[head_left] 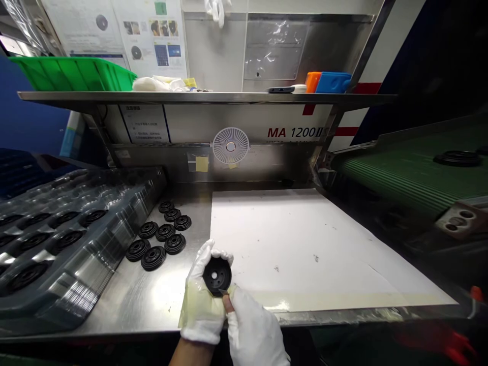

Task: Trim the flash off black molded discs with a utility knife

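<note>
My left hand (200,300), in a white glove, is closed round a round black plastic disc (216,275) with a hole in its middle, held near the bench's front edge. My right hand (253,330), also gloved with one fingertip bare, pinches a small thin tool whose tip touches the disc's lower rim. Several matching black discs (160,235) lie in a cluster on the steel bench to the left. More discs sit in the pockets of a stack of dark trays (57,239) at the far left.
A white sheet (305,244) covers the right half of the steel bench. A green conveyor belt (415,173) with a black ring (457,158) runs at the right. On the shelf above stand a green bin (72,73) and orange and blue boxes (328,81). A white fan grille (231,145) hangs on the back wall.
</note>
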`<state>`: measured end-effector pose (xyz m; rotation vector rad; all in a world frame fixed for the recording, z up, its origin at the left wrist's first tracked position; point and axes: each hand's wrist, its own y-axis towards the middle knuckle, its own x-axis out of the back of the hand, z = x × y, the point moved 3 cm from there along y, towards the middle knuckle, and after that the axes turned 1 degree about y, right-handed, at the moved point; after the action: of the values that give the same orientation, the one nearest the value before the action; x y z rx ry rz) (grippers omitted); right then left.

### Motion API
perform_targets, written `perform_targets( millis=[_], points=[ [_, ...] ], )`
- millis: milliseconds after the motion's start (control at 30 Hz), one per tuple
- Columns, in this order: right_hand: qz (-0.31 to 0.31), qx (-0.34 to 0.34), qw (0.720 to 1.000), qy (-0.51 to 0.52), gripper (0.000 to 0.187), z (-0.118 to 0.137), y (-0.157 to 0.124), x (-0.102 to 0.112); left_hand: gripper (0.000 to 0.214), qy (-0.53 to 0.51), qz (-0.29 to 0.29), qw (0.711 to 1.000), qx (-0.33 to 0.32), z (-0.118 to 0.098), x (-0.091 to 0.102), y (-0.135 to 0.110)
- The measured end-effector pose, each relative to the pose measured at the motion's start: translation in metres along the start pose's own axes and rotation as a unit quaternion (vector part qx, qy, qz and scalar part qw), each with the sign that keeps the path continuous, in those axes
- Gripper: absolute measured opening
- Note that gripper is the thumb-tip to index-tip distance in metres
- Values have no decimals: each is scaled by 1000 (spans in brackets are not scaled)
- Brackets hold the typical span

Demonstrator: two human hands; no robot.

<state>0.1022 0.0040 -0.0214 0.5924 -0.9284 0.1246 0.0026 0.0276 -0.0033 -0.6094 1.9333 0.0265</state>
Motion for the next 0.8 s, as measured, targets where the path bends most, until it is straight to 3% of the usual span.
perform_targets(
  millis=[200,400,567,733,800],
  points=[
    [-5,-10,1000,20,26,-9,5,9,34,47,54,991,111,-4,-2,-6],
    [-2,-8,1000,-13,27,-7,0,6,15,26,8,999,39,0,-3,-3],
    [1,8,1000,-11,24,2,-1,1,27,39,13,998,-39,-1,1,-4],
    [-5,-5,1000,17,25,-7,2,8,35,55,50,993,87,-3,-1,-7],
    [-3,-15,1000,20,24,-11,2,9,29,54,52,994,82,-4,-4,-8]
  ],
)
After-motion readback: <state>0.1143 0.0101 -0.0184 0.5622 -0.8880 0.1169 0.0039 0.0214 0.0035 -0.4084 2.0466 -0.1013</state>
